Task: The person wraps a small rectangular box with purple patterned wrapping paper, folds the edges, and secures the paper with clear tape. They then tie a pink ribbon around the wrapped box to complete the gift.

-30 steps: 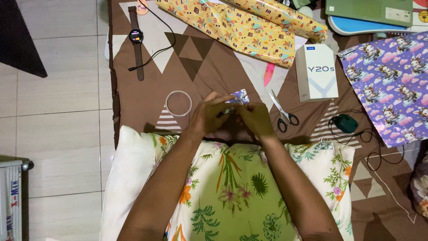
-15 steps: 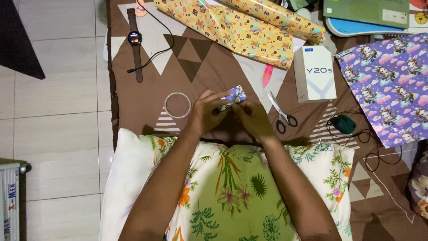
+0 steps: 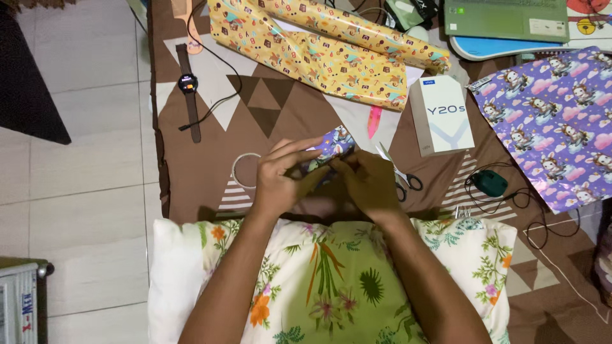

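Note:
Both my hands meet over a small parcel (image 3: 331, 145) wrapped in purple cartoon-print paper, just above the floral pillow (image 3: 331, 280). My left hand (image 3: 280, 175) grips its near left end, fingers stretched across the top. My right hand (image 3: 370, 181) holds the right side and covers most of it. Only the parcel's far end shows between the fingers. A clear tape roll (image 3: 243, 169) lies right beside my left hand. Scissors (image 3: 401, 175) lie partly behind my right hand.
A white phone box (image 3: 441, 114) and a pink pen (image 3: 374, 122) lie beyond the hands. Yellow wrapping paper (image 3: 319, 48) spreads at the back, purple wrapping paper (image 3: 561, 121) at the right. A smartwatch (image 3: 188, 86) with cable, a dark mouse (image 3: 489, 183) and a green laptop (image 3: 503, 16) sit around.
The hands have turned the small parcel, and its purple end now sticks out further up between the fingers. Everything else lies where it was.

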